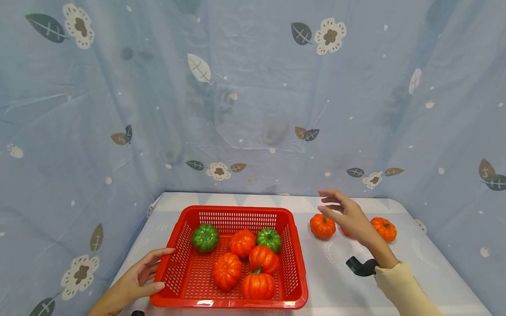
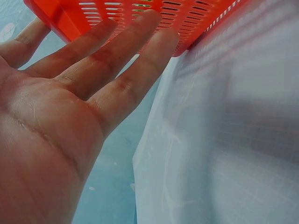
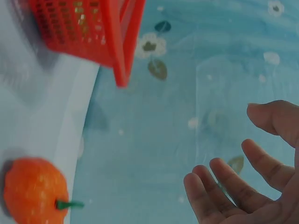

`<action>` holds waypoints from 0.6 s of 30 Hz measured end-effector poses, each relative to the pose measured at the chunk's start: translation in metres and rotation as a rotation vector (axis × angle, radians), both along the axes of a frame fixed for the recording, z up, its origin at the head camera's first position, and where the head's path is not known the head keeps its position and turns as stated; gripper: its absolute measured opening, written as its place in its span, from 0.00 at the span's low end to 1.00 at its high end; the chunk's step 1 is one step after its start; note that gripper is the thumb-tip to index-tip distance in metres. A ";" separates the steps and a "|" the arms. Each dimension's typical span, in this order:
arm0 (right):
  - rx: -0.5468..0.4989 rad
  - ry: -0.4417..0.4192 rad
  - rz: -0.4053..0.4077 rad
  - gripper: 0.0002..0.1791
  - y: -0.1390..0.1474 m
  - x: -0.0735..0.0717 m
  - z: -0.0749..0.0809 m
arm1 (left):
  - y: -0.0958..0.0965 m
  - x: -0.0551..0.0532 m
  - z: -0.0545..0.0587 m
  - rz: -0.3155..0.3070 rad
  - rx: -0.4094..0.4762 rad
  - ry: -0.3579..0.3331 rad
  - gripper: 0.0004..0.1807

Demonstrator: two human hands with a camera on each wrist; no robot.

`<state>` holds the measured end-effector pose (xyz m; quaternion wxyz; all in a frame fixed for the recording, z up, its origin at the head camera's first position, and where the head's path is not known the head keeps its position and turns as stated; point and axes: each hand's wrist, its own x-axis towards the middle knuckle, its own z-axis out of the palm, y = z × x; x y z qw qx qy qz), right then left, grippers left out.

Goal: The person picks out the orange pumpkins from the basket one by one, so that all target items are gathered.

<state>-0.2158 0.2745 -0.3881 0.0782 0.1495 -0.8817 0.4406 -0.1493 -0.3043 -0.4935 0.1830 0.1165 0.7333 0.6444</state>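
Note:
My left hand (image 1: pixel 144 274) rests at the left side of a red plastic basket (image 1: pixel 227 303); its straight fingers (image 2: pixel 133 79) lie against the slotted wall. Inside the basket are several small orange pumpkins, one of them (image 1: pixel 226 271) near the middle, and two green ones, the left green pumpkin (image 1: pixel 205 238) and the right green pumpkin (image 1: pixel 269 240). Over the table at the right, my right hand (image 1: pixel 348 215) hovers with spread, relaxed fingers and holds nothing. Nearest to it is an orange pumpkin (image 1: pixel 322 227) with a green stem. Another orange pumpkin is partly hidden behind this hand.
One more orange pumpkin (image 1: pixel 384 229) sits farther right on the white-covered table (image 1: pixel 332 294). A blue curtain (image 1: pixel 253 109) with leaves and flowers surrounds the table at the back and sides. A black curved piece (image 1: pixel 361 266) juts from the right wrist.

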 end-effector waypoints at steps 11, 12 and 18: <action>0.020 0.022 0.246 0.29 -0.060 -0.006 0.000 | 0.001 0.000 0.000 0.011 -0.016 0.017 0.35; 0.030 0.025 0.271 0.29 -0.065 -0.007 -0.001 | 0.001 0.000 0.000 0.005 -0.016 0.026 0.35; 0.123 0.037 0.409 0.30 -0.093 -0.005 -0.003 | 0.001 -0.001 0.001 -0.028 0.005 0.060 0.35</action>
